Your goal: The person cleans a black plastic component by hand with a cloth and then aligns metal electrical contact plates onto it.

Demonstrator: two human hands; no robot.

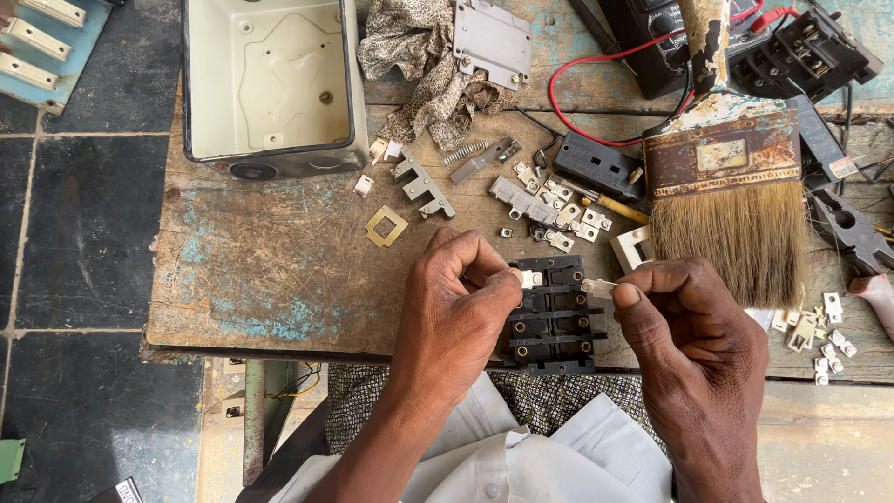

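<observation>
Strip (599, 287) crosswise between right-hand fingers (626, 296)

A small pale rectangular label (723, 154) sits in the middle of the rusty metal band of the paintbrush (726, 186), far right on the table (279, 270). A small white tag with a red edge (843, 168) lies just right of the brush, at the far right. At the near left bottom edge, a dark label with pale markings (126, 491) shows on the floor.
</observation>
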